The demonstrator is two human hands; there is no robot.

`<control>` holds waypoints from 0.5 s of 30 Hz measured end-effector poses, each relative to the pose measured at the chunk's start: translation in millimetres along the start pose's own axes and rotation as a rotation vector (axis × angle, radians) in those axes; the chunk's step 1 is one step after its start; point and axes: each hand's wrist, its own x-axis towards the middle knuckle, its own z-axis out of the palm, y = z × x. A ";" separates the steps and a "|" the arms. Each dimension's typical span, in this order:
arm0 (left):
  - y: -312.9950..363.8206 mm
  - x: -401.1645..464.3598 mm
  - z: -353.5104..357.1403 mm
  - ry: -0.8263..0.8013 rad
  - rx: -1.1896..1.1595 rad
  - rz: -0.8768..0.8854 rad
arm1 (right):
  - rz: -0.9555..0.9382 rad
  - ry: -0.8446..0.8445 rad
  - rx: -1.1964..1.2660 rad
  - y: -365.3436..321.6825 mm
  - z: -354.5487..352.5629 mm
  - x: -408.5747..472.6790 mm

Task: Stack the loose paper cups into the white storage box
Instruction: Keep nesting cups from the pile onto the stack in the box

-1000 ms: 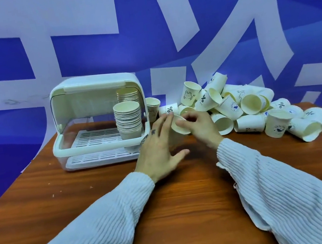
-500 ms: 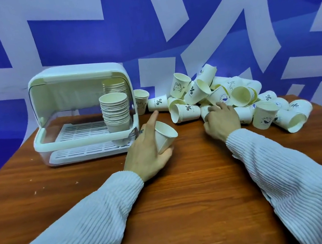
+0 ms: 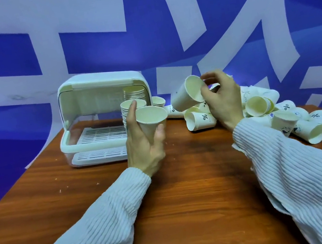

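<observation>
White storage box (image 3: pixel 87 142) sits around 10 o'clock, lid up, two cup stacks (image 3: pixel 126 115) inside. Left hand (image 3: pixel 145 145) is wrapped around an upright cup (image 3: pixel 151 121); right hand (image 3: pixel 223 98) pinches the rim of a tilted cup (image 3: pixel 186 96). Loose pile (image 3: pixel 260 109) sprawls at 2 o'clock. A rim pinch like that could probably crease it, or nesting goes crooked and jams.

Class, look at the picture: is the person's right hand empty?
No. The right hand grips a tilted paper cup lifted above the pile of loose cups.
</observation>
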 end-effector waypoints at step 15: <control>-30.5 28.6 -33.9 0.304 -0.023 -0.141 | 0.018 -0.534 -0.401 -74.7 131.6 29.0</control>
